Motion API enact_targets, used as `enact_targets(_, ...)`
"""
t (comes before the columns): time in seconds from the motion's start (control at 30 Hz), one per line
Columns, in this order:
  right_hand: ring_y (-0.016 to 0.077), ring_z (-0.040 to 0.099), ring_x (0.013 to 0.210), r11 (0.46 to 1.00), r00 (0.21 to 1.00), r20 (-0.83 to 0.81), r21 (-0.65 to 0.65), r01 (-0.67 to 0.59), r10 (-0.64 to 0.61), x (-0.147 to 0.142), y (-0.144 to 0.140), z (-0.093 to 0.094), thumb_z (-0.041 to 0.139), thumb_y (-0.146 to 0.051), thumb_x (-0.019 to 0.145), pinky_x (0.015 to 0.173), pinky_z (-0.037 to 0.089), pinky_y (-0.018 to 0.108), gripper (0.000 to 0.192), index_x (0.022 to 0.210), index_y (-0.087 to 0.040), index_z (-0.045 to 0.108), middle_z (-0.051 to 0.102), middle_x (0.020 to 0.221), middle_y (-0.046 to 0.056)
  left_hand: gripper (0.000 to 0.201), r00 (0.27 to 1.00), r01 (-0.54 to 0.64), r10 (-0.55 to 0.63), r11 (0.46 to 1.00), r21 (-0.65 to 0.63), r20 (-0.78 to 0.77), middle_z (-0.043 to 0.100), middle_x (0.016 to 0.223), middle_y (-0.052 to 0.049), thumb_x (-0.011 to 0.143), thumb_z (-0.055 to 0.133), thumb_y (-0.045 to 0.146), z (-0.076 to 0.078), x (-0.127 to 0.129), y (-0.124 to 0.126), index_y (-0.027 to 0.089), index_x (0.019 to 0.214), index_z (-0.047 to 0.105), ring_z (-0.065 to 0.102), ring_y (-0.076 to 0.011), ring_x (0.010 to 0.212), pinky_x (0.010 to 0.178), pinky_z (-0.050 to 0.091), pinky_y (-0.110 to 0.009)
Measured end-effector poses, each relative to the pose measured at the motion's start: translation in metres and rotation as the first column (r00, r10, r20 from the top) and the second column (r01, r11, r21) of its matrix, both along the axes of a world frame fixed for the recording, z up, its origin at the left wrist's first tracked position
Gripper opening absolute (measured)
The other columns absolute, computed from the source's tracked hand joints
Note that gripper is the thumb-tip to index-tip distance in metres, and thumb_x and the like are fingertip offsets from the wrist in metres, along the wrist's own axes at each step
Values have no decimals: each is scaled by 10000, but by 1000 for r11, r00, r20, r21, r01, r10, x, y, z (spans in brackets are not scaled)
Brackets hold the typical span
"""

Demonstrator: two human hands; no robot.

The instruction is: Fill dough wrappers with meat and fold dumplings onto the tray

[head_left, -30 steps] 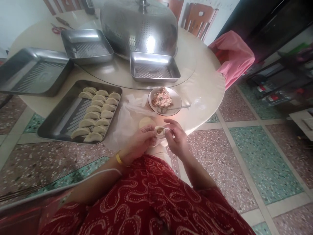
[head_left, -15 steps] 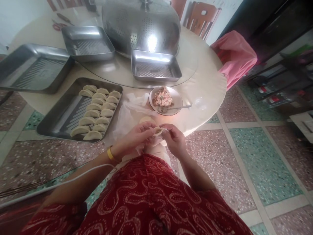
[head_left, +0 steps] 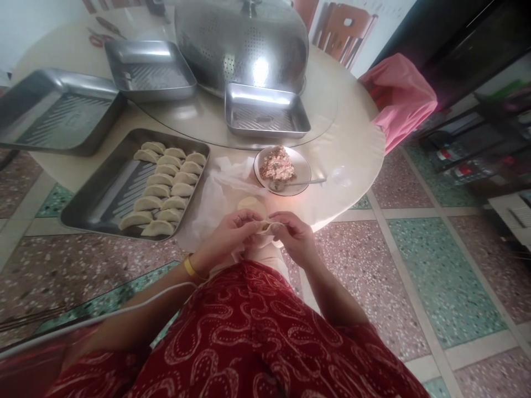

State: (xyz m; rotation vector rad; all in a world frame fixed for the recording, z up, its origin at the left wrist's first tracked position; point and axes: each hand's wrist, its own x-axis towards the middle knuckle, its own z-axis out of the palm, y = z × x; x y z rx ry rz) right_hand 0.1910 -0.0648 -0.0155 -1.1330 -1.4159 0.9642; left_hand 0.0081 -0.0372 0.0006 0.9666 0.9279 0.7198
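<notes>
A dumpling is held between both hands at the table's near edge, its edges partly pressed together. My left hand is closed on its left end, and my right hand pinches the right end. Just beyond the fingers lies a round dumpling wrapper. The plate past it holds a mound of minced filling with a spoon resting across the rim. To the left, finished dumplings fill the right side of a metal tray in rows.
A crumpled plastic bag lies between tray and plate. More metal trays and a large perforated metal cover stand farther back, partly on a glass turntable. Red-handled scissors lie far left. Pink cloth hangs at the right.
The right fingers have shifted slightly left along the dumpling, and its opening looks narrower. More of the wrapper beyond the hands now shows. The view has moved slightly.
</notes>
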Motion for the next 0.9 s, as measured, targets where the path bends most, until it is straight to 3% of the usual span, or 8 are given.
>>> enact_targets(0.27,189,677,965,999,994,99,16,-38,37,-2,0,5,641,-333,904,814,591,359,102,904,-253,705,688,1053,61,219,984,-13,39,989,151,-173,545,641,52,784,641,381,3,-4,2,173,790,571,521,-67,480,466,407,-185)
enact_targets(0.47,187,674,1019,987,976,201,118,-111,86,-6,-1,9,620,-261,916,794,580,309,83,905,-241,700,675,1068,76,200,989,31,-5,985,167,-150,543,648,47,812,600,373,10,-1,-1,179,784,564,512,-74,509,501,420,-199)
enact_targets(0.6,184,669,1037,985,976,212,148,-87,54,-9,-2,11,618,-246,918,802,574,302,53,936,-240,667,669,1088,75,203,991,49,-21,977,209,-135,536,660,44,836,604,385,10,-5,-3,184,816,580,511,-87,569,547,432,-206)
enact_targets(0.77,197,670,1045,970,964,267,234,-63,-1,-12,-2,14,606,-252,925,862,576,344,148,1064,-250,658,676,1119,84,196,989,58,-7,934,353,-145,586,787,8,860,613,377,14,-10,-4,185,824,616,561,-121,734,653,469,-224)
enact_targets(0.9,204,677,1034,958,941,332,285,-41,-59,-14,-1,17,575,-247,940,863,585,363,139,1018,-248,690,692,1078,83,156,986,65,19,871,487,-164,634,895,-17,881,593,329,20,-11,-5,189,857,659,589,-137,845,767,486,-243)
